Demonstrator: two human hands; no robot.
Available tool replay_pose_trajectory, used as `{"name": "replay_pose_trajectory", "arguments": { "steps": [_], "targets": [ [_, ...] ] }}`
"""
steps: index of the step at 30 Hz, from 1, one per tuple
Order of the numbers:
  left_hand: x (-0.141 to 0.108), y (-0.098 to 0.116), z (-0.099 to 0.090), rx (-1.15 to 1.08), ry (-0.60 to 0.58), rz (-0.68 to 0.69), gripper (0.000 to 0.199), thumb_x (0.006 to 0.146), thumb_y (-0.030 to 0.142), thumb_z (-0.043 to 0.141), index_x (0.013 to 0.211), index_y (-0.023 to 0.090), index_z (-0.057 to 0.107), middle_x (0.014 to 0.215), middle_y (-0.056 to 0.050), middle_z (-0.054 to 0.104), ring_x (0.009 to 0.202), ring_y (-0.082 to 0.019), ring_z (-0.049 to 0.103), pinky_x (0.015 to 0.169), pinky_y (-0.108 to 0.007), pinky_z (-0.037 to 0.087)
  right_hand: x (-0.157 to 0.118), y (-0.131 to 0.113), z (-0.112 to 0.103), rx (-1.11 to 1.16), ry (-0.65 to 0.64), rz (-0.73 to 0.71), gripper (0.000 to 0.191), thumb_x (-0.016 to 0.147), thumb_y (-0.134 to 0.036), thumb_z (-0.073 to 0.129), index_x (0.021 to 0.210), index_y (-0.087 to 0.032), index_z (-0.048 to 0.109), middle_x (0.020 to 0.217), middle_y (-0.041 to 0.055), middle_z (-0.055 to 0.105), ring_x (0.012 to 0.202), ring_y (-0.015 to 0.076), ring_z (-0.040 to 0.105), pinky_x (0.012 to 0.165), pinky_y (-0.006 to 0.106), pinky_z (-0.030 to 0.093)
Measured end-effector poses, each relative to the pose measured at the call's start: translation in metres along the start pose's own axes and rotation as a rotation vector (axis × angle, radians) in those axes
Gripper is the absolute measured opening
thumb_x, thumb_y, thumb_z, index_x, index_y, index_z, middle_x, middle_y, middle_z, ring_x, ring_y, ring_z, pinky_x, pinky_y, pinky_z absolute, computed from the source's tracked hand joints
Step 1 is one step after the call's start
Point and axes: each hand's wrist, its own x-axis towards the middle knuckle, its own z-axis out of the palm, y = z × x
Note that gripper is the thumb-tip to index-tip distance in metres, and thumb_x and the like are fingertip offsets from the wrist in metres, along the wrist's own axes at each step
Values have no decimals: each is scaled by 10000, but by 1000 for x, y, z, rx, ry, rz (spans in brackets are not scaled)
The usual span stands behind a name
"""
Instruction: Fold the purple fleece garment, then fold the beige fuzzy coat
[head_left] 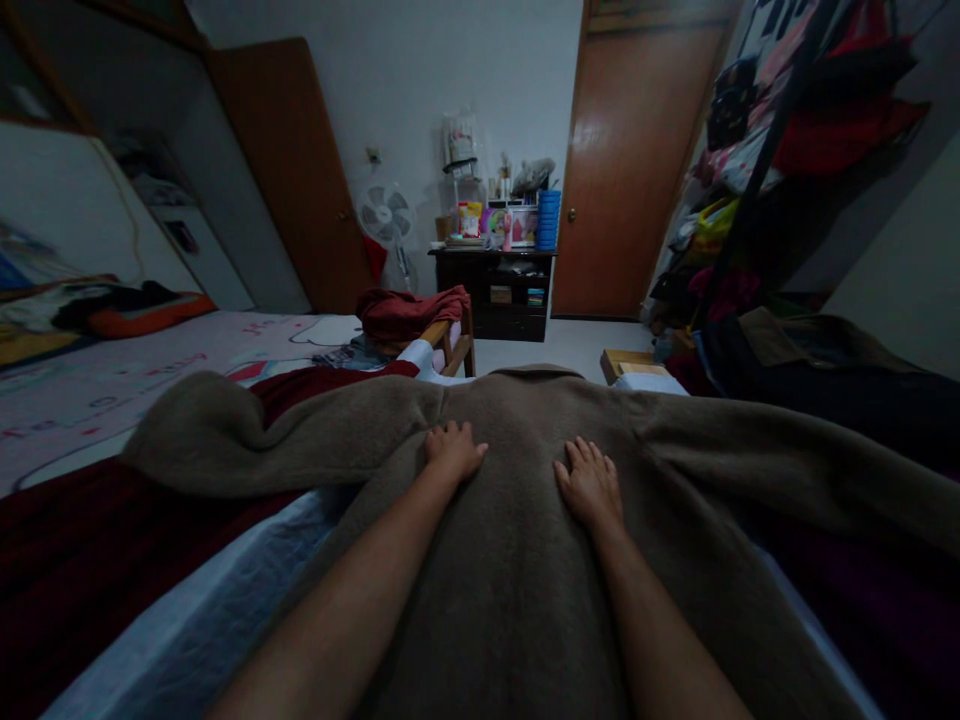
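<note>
A grey-brown coat [517, 560] lies spread out in front of me, its two sleeves stretched to the left and right and its collar at the far end. The left sleeve bends near its cuff. My left hand [453, 452] rests flat on the upper part of the coat, left of the middle, with the fingers stretched out. On the right of the middle, my right hand [590, 483] also lies on the cloth, palm down and fingers spread. Neither hand grips the fabric.
Beneath the coat are a light blue quilted cover [217, 590] and dark red cloth [90, 540]. A dark garment with a brown collar [817, 350] lies at right. Beyond stand a wooden chair [457, 345] with red cloth, a fan [388, 212] and a black cabinet [491, 318].
</note>
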Motion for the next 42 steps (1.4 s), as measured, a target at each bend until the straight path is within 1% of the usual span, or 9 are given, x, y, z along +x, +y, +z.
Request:
{"name": "replay_pose_trajectory", "arguments": {
  "steps": [5, 9, 18, 25, 27, 30, 34, 39, 42],
  "targets": [
    [35, 6, 4, -37, 29, 108, 532, 906, 443, 428, 1374, 192, 455, 1461, -133, 438, 1384, -289, 322, 1120, -446, 226, 2, 0, 0, 0, -22, 8, 552, 938, -450, 361, 1413, -186, 450, 1523, 62, 362, 1415, 248, 251, 1135, 424, 150],
    [53, 5, 21, -84, -8, 154, 581, 942, 496, 320, 1470, 253, 326, 1560, -71, 300, 1427, -241, 260, 1138, -398, 217, 2, 1, 0, 15, -25, 6, 551, 940, -453, 355, 1416, -193, 448, 1528, 67, 352, 1419, 247, 244, 1136, 422, 145],
    [82, 4, 29, -195, 21, -209, 751, 863, 682, 275, 1461, 239, 370, 1572, -139, 240, 1431, -383, 199, 1133, -510, 177, 0, 2, -4, 56, -27, 4, 541, 938, -435, 360, 1411, -188, 455, 1526, 60, 358, 1420, 231, 248, 1148, 399, 132],
    [90, 23, 16, -216, 46, -317, 574, 906, 473, 349, 1367, 159, 484, 1517, -222, 320, 1405, -404, 254, 1086, -601, 211, 2, 1, -4, 43, -36, 11, 532, 932, -429, 359, 1403, -206, 467, 1521, 54, 367, 1416, 237, 259, 1146, 404, 142],
    [91, 40, 9, -240, 27, -284, 534, 902, 396, 375, 1373, 165, 473, 1542, -197, 284, 1420, -371, 240, 1087, -580, 244, 2, 1, -4, 32, -35, 13, 534, 930, -431, 360, 1403, -208, 469, 1521, 50, 367, 1414, 239, 262, 1143, 404, 146],
    [82, 73, 4, -294, 22, -102, 545, 917, 416, 349, 1445, 285, 367, 1607, -33, 157, 1466, -252, 137, 1135, -476, 242, 2, 0, -4, 16, -30, 12, 542, 933, -428, 351, 1417, -205, 451, 1528, 50, 355, 1419, 236, 251, 1142, 403, 144],
    [55, 103, 16, -354, -53, 101, 621, 920, 537, 290, 1459, 238, 361, 1596, -59, 194, 1468, -302, 94, 1151, -544, 169, 3, 0, -4, 8, -56, 8, 546, 938, -432, 336, 1425, -209, 439, 1534, 52, 343, 1421, 234, 249, 1145, 403, 138],
    [35, 106, 32, -298, 71, 128, 630, 912, 562, 307, 1452, 245, 379, 1591, -77, 211, 1464, -325, 94, 1160, -537, 118, 5, 0, -2, -21, -69, 75, 583, 935, -475, 349, 1444, -198, 412, 1556, 97, 287, 1438, 254, 210, 1145, 421, 126],
    [32, 101, 30, -314, 53, 133, 664, 896, 593, 315, 1457, 242, 374, 1594, -92, 194, 1464, -333, 90, 1162, -534, 102, 5, -1, 0, -44, -61, 113, 609, 936, -505, 344, 1460, -198, 386, 1565, 132, 250, 1447, 275, 180, 1139, 432, 124]
  ]
}}
